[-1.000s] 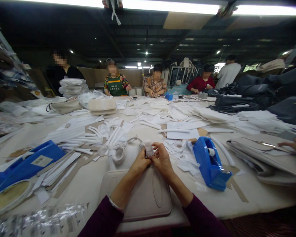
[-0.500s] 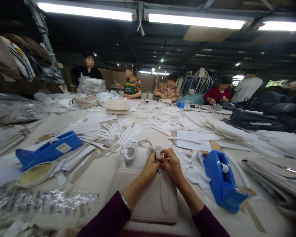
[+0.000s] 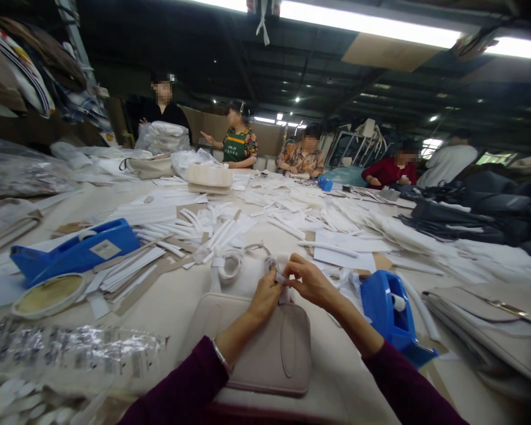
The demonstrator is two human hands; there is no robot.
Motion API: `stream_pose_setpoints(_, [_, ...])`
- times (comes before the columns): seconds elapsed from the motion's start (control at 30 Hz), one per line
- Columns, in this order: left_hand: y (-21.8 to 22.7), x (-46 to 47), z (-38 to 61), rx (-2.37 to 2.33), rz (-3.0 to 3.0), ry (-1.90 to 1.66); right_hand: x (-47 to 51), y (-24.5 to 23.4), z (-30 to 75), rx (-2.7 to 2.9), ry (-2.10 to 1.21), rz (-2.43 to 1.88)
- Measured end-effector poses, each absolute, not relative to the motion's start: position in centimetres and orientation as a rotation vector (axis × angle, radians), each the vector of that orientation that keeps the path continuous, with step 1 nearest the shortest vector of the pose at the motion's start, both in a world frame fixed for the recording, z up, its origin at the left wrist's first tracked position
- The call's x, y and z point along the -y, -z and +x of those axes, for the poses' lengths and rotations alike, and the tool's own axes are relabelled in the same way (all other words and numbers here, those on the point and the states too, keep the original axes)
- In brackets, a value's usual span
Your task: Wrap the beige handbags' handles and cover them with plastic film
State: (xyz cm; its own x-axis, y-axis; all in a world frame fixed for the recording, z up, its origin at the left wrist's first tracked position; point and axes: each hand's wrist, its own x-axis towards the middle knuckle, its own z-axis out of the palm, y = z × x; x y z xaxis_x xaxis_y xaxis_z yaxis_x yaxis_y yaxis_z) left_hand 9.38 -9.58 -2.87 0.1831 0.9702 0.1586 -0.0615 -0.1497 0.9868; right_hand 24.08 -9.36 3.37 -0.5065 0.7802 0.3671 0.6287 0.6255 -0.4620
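Note:
A beige handbag [image 3: 265,363] lies flat on the table in front of me, its straps stretched out beyond its far edge. My left hand [image 3: 265,295] is closed round the right-hand strap end [image 3: 271,263], just past that edge. My right hand [image 3: 312,280] pinches a strip of thin white wrapping [image 3: 283,260] against the same strap, fingertips touching the left hand's. What lies between the fingers is partly hidden. To the left, the other strap end [image 3: 230,267] sits coiled, with a white wrap on it.
Blue tape dispensers stand left [image 3: 77,248] and right [image 3: 392,313]. Beyond are white paper scraps [image 3: 292,203] and a cream bag [image 3: 210,178]. Clear plastic packaging [image 3: 71,348] lies at near left, another beige bag [image 3: 491,330] at right. Several people [image 3: 239,144] are across the table.
My right hand has drawn in lower against the strap, its forearm swung outward to the right. The white wrapping sits closer round the strap. The view has shifted slightly.

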Motion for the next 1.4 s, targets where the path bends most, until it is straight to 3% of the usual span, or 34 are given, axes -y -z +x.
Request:
stream_pose_setpoints(0.2, [2.8, 9.3, 9.3, -1.010, 1.494, -1.230, 10.6, -2.2, 23.8, 2.255, -0.158, -1.074])
stream_pose_setpoints(0.7, [3.0, 9.6, 9.3, -1.099, 1.585, -1.208, 11.3, -1.2, 23.6, 2.222, -0.057, -1.292])
stream_pose_setpoints(1.1, [3.6, 9.0, 9.2, -1.089, 1.558, -1.189, 10.1, -1.9, 24.3, 2.107, -0.858, -1.312])
stream_pose_setpoints(1.4, [3.8, 9.1, 9.3, -1.069, 1.519, -1.244, 8.6, -0.6, 23.8, 2.025, -0.818, -1.329])
